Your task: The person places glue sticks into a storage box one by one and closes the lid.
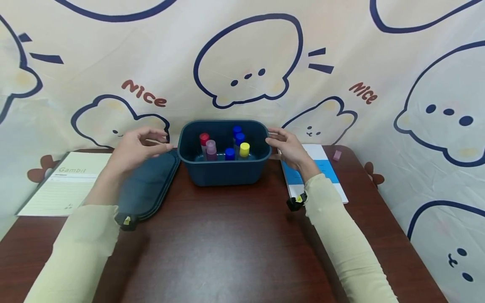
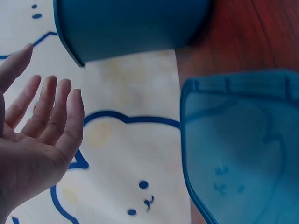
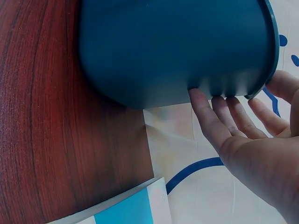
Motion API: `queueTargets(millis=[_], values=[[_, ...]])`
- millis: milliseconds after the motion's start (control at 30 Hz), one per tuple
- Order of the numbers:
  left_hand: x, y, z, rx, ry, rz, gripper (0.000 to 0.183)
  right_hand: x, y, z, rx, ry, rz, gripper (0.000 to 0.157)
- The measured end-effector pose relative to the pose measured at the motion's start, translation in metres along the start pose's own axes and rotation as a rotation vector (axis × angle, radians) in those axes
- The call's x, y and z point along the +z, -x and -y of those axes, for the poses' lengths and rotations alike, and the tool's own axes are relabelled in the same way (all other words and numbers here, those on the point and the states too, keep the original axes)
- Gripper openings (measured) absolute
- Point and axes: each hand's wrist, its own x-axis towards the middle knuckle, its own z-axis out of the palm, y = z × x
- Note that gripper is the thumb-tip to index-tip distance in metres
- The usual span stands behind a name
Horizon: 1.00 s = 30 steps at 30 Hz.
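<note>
A dark teal plastic bin (image 1: 227,173) stands upright at the back of the table. Inside it are several small capped tubes: a red-capped one (image 1: 204,138), a purple one (image 1: 211,147), a yellow-capped one (image 1: 244,148) and blue-capped ones (image 1: 229,154). My left hand (image 1: 138,147) is held in the air left of the bin, apart from it, fingers extended and holding nothing. On the other side, my right hand (image 1: 289,149) touches the bin's right end; in the right wrist view its fingertips meet the outer wall, with the thumb near the rim.
Under my left forearm lies a flat teal lid (image 1: 151,185), beside a cream notebook (image 1: 75,176). A blue and white booklet (image 1: 326,166) lies at the right, with a small pink block (image 1: 337,155) next to it. A patterned cloth (image 1: 246,50) hangs behind the table (image 1: 227,244).
</note>
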Motion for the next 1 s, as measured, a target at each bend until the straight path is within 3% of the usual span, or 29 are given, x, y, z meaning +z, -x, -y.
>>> queueTargets(millis=[267, 433, 733, 1000], values=[[-0.016, 0.005, 0.025, -0.022, 0.001, -0.046, 0.057, 0.000, 0.001, 0.000, -0.003, -0.003, -0.002, 0.047], [-0.021, 0.006, 0.037, -0.085, -0.033, -0.040, 0.067, 0.000, 0.001, 0.000, -0.005, 0.002, -0.008, 0.047], [-0.030, 0.008, 0.063, -0.140, -0.071, -0.035, 0.069, 0.000, 0.001, 0.001, -0.003, 0.000, -0.009, 0.046], [-0.039, 0.010, 0.086, -0.239, -0.047, -0.039, 0.076, -0.001, -0.001, -0.002, -0.007, -0.003, -0.003, 0.047]])
